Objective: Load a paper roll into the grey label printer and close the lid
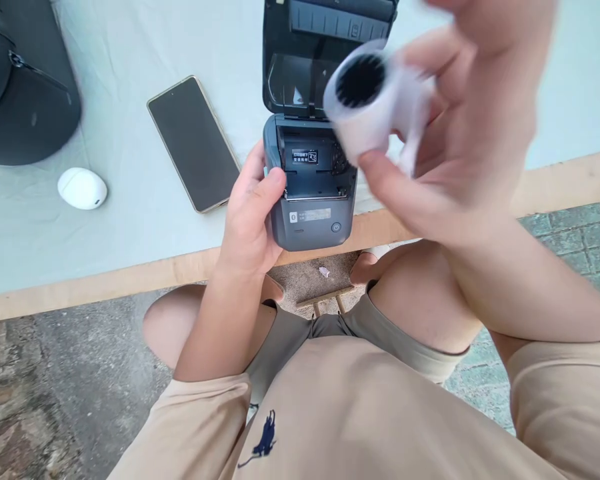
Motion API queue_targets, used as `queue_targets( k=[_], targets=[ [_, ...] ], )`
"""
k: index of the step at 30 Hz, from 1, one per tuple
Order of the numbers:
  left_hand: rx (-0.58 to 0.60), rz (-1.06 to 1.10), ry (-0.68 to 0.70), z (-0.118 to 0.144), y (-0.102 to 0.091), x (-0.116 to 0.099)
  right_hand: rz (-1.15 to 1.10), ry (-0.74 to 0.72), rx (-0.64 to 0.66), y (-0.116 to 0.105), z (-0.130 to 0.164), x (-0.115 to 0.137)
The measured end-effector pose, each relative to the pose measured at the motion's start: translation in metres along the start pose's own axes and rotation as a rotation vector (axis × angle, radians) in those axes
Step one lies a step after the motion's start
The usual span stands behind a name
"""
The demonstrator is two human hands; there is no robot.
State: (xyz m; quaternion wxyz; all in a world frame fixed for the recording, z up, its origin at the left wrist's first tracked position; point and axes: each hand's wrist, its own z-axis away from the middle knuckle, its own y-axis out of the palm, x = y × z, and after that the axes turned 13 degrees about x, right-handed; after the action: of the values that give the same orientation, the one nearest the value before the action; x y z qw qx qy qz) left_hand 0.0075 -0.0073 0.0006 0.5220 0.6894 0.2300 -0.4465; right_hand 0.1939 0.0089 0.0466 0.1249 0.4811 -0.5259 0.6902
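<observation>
A small dark grey label printer [311,200] stands at the table's near edge with its lid [320,53] swung open away from me, so the empty paper bay shows. My left hand [250,220] grips the printer's left side, thumb on its top rim. My right hand [460,127], raised close to the camera and blurred, holds a white paper roll [375,100] with a black core between thumb and fingers, above and to the right of the open bay.
A smartphone [194,143] lies face up, screen dark, left of the printer. A white oval case [82,188] and a black bag [20,80] sit at the far left. The table [130,220] has a pale cover and a wooden front edge.
</observation>
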Motion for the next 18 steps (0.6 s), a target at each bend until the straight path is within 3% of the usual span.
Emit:
queue_targets(
  k=[3,8,18],
  targets=[
    [-0.001,0.015,0.027,0.001,0.0,0.001,0.17,-0.241,-0.093,0.008,-0.006,0.003],
    [-0.008,0.033,0.029,0.002,0.002,0.0,0.401,-0.115,-0.118,0.011,-0.011,0.009],
    [-0.008,-0.053,-0.001,0.001,0.003,-0.001,0.553,-0.315,-0.23,0.014,-0.011,-0.011]
  ],
)
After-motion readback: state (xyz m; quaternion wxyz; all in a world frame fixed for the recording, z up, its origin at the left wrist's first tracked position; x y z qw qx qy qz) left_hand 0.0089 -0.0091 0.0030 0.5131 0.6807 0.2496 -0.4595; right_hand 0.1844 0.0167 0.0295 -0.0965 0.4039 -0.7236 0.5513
